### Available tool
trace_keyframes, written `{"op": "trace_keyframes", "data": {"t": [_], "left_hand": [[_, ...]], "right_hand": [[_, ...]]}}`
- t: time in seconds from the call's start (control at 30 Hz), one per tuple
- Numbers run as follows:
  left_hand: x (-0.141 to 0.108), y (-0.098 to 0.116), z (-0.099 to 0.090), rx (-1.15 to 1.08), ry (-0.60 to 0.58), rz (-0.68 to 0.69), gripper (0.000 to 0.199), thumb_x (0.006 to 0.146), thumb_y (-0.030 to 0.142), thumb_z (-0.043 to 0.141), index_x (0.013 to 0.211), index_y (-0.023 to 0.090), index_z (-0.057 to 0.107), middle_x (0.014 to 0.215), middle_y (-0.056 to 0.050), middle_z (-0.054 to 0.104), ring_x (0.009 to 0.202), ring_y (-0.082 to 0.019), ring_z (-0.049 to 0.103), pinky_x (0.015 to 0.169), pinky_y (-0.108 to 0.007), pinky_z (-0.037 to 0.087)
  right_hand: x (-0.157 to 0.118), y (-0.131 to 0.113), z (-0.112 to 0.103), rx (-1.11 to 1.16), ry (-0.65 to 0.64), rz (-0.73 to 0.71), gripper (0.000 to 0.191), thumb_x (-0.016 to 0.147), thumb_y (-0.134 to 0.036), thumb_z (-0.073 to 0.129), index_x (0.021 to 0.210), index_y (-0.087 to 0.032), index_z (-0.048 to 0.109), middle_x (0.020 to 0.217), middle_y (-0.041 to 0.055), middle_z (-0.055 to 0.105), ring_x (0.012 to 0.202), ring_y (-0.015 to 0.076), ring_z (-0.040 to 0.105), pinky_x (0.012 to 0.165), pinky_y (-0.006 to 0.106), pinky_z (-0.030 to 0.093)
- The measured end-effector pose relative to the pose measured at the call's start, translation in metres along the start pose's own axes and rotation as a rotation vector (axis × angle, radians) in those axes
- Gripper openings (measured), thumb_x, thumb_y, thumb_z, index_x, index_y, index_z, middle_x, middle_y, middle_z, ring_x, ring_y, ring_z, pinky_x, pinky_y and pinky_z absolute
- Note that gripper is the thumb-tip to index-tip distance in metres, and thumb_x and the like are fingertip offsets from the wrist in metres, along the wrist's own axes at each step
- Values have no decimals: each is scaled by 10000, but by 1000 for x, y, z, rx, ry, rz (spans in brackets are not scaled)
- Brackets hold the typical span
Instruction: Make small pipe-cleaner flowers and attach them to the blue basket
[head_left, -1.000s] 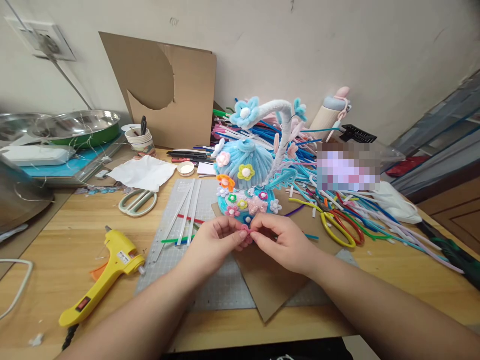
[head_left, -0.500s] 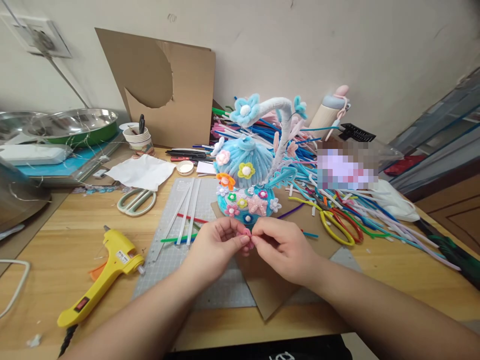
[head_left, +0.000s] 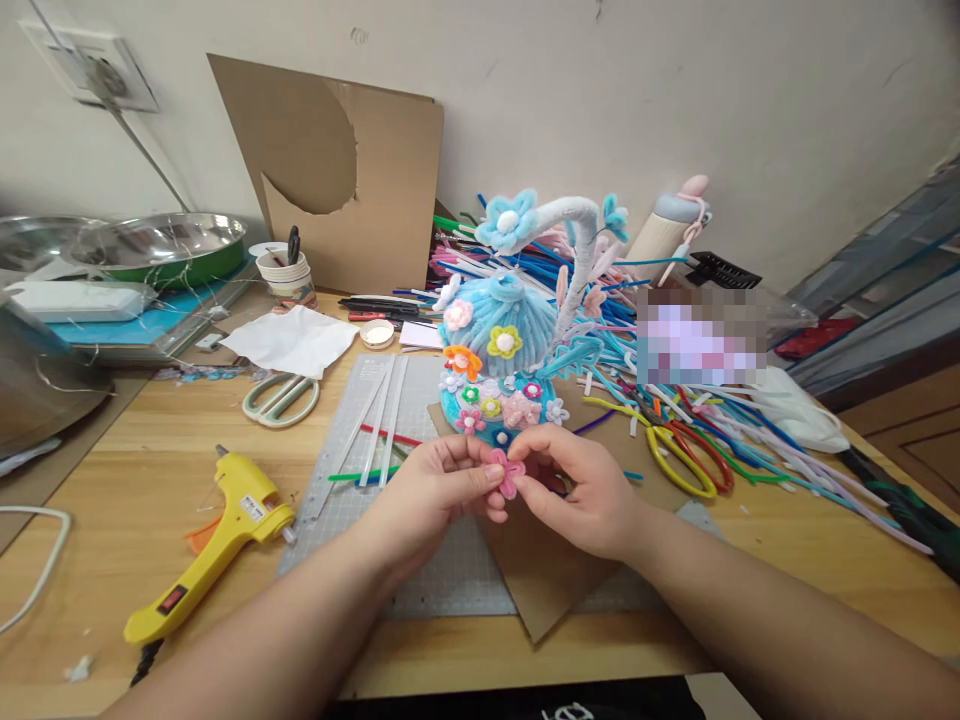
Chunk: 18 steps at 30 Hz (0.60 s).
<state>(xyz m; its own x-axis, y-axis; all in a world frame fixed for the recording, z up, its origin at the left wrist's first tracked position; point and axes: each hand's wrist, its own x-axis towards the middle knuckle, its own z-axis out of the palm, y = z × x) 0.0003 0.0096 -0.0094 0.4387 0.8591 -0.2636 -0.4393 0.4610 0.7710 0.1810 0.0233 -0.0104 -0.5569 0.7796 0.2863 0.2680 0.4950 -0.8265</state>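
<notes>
A small pink flower point(head_left: 508, 474) is held between my two hands in front of the blue fuzzy craft piece. My left hand point(head_left: 450, 482) pinches its left side between thumb and fingers. On the flower's right side, the thumb and forefinger of my right hand point(head_left: 574, 490) close on a petal. Just behind stands the blue craft piece point(head_left: 495, 325), covered with colored flowers, with a white curved stem point(head_left: 581, 245) ending in a blue flower point(head_left: 508, 222). Beneath my hands lie a grey cutting mat point(head_left: 442, 580) and a piece of brown cardboard point(head_left: 536, 590).
A yellow glue gun point(head_left: 240, 510) lies at left, near green-handled scissors point(head_left: 281, 400) and a white cloth point(head_left: 292, 338). Clear glue sticks point(head_left: 382, 420) rest on the mat. Yellow-handled pliers point(head_left: 679, 465) and many pipe cleaners point(head_left: 757, 420) spread at right. Cardboard point(head_left: 390, 190) leans on the wall.
The pink flower has come into fuller view, its petals now facing up between my fingers. My right hand has shifted slightly right and its fingers are more spread. The whole view has shifted slightly.
</notes>
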Motion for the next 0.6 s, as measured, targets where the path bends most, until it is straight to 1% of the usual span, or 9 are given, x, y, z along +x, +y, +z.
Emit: {"op": "trace_keyframes", "data": {"t": [0.1,0.23,0.37,0.6], "left_hand": [[-1,0,1,9,2,-10,189,691,208,764,763,104,624,666,-25,667,546,-81,585,570,-207,482],[0,-2,0,24,-9,-13,193,693,214,765,764,106,622,654,-18,661,539,-75,578,564,-201,477],[1,-3,0,30,-16,-21,198,693,221,765,769,109,621,663,-16,664,541,-74,577,569,-204,479],[2,-5,-1,36,-14,-21,203,689,226,768,767,109,622,664,-19,666,545,-81,574,575,-220,471]], "right_hand": [[0,0,-3,-90,2,-71,54,825,-152,537,849,-195,559,717,2,599,564,95,504,495,205,401],[1,2,-3,-125,-3,-35,75,795,-129,536,814,-198,559,673,-20,601,507,73,493,453,178,389],[1,2,-1,-99,-12,-15,65,788,-136,524,792,-192,556,666,-13,625,505,73,522,456,171,410],[2,1,0,-137,8,-68,85,786,-125,511,758,-196,547,644,-18,622,493,69,503,455,174,392]]}}
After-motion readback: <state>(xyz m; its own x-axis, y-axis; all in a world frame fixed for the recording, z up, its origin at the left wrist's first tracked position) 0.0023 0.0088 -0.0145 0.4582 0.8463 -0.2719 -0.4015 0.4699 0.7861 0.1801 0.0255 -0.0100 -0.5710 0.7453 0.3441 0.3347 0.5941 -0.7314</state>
